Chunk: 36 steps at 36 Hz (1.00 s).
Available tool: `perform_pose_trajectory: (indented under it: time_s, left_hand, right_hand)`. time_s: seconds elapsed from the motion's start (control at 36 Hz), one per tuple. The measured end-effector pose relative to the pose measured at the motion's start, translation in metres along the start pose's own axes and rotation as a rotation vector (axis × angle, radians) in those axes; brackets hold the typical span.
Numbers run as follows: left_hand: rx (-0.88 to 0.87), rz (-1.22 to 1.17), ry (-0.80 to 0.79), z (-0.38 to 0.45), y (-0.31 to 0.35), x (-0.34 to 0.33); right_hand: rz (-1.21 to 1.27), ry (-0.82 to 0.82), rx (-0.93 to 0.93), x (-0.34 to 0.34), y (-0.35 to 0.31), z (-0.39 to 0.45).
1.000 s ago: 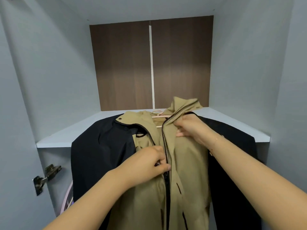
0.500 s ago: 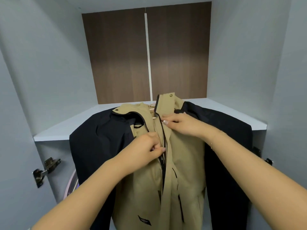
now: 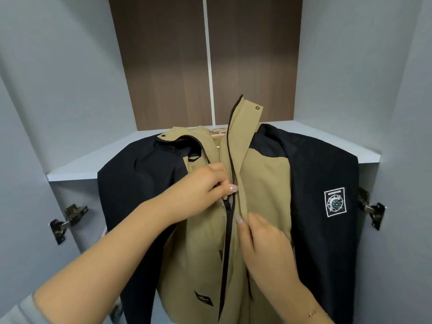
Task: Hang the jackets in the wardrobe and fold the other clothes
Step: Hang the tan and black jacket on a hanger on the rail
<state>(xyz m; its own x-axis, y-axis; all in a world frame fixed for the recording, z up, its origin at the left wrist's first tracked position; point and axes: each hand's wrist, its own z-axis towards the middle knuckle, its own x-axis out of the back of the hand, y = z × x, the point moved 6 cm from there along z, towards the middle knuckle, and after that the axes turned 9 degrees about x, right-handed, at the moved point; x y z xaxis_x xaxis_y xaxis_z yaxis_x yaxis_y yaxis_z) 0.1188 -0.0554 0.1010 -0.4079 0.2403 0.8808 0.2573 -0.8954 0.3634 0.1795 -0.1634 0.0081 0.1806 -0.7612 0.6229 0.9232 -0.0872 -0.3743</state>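
Note:
A khaki and black jacket (image 3: 264,183) hangs on a pink hanger (image 3: 218,133) inside the grey wardrobe, facing me. Its black sleeves spread to both sides, and a white patch (image 3: 334,202) shows on the right sleeve. My left hand (image 3: 210,185) pinches the zipper at chest height on the left front panel. Lower down, my right hand (image 3: 264,239) presses on and holds the right front panel beside the black zipper line. The collar stands up at the top, open above my left hand.
A grey shelf (image 3: 77,169) runs behind the jacket, with brown wood panels (image 3: 168,61) at the back. Metal door hinges sit at the left (image 3: 67,220) and right (image 3: 371,209) walls. Grey side walls close in on both sides.
My right hand dropped from the collar to the right front panel below my left hand. My left hand rose a little along the zipper. The view tilted down and closer.

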Motion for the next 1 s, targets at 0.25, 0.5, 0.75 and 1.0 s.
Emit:
perform_pose_trajectory:
  time_s: [0.25,0.5,0.75,1.0]
  left_hand:
    - [-0.082,0.054,0.094,0.027,0.025,0.026]
    - [-0.066,0.089,-0.059,0.037,0.043,0.009]
    - [-0.051,0.238,0.277,0.069,0.025,0.089]
    - [0.1,0.141,0.317,0.092,-0.002,0.098]
  right_hand:
    - [0.405,0.125,-0.053,0.013,0.03,-0.003]
    - [0.305,0.007,-0.083,0.01,0.022,0.03]
    - [0.407,-0.402,-0.087,-0.007,0.045,0.014]
    - [0.152,-0.368,-0.146,0.003,0.063,0.028]
